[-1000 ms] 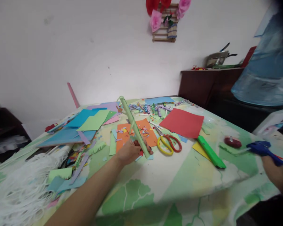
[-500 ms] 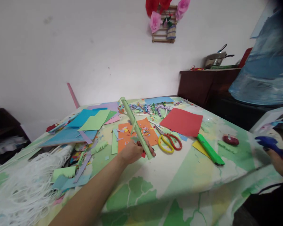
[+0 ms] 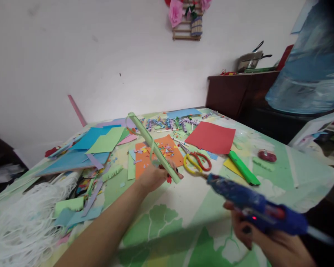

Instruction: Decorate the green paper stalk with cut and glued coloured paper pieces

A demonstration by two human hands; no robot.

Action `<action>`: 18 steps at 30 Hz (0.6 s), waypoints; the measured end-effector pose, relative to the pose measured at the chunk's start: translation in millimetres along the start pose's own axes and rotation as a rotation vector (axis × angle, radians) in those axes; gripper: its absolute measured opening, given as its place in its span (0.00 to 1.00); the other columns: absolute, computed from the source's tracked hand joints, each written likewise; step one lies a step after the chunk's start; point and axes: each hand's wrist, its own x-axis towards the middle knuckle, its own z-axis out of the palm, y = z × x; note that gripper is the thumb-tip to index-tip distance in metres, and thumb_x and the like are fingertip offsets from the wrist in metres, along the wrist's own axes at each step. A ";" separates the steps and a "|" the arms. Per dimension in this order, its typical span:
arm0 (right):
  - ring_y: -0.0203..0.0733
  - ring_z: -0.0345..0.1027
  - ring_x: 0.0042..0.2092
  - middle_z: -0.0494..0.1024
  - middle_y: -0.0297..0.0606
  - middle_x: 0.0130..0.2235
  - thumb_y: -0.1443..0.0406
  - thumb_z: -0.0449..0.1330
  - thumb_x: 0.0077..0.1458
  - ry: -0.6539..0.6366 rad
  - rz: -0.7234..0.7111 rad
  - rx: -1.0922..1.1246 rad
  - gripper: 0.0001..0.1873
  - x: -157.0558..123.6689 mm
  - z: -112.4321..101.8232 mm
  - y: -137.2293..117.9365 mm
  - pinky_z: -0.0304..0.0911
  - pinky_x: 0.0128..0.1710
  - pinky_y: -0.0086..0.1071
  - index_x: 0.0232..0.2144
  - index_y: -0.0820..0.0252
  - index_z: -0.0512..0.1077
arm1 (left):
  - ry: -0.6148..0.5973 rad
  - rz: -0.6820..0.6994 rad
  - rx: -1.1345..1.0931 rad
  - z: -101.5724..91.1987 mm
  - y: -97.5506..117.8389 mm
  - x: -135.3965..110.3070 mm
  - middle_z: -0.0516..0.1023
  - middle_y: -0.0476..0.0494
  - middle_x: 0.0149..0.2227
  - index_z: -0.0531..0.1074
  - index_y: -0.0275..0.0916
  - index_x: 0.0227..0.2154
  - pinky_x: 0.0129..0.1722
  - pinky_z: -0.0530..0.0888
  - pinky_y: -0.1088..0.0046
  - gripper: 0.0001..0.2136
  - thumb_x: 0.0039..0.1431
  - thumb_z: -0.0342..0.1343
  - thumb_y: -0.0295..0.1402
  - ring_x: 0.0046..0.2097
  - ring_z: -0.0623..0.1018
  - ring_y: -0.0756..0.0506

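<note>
My left hand is closed around the lower end of a light green rolled paper tube, tilted up and to the left above the table. A thin strip of the same green curls beside the tube. In my right hand is a blue hot glue gun, its nozzle pointing left and a red light lit on its body. A glue stick juts out of its back end. Beyond the nozzle lie scissors with one yellow and one red handle. An orange sheet covered in paper scraps lies behind the tube.
A red sheet, a green box cutter and a dark red oval object lie to the right. Blue and green sheets and a tangle of white cord fill the left. A large water bottle stands right.
My right hand has brought the glue gun from the right edge leftward, in front of the scissors. The left hand still holds the paper tube; the view has shifted slightly.
</note>
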 end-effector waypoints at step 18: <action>0.39 0.65 0.25 0.73 0.35 0.25 0.58 0.57 0.51 0.040 -0.132 -0.193 0.08 -6.7 53.3 -7.8 0.65 0.24 0.29 0.26 0.55 0.70 | 0.009 -0.025 0.005 6.7 -3.4 0.8 0.74 0.49 0.22 0.71 0.34 0.18 0.27 0.73 0.73 0.11 0.35 0.69 0.29 0.26 0.78 0.46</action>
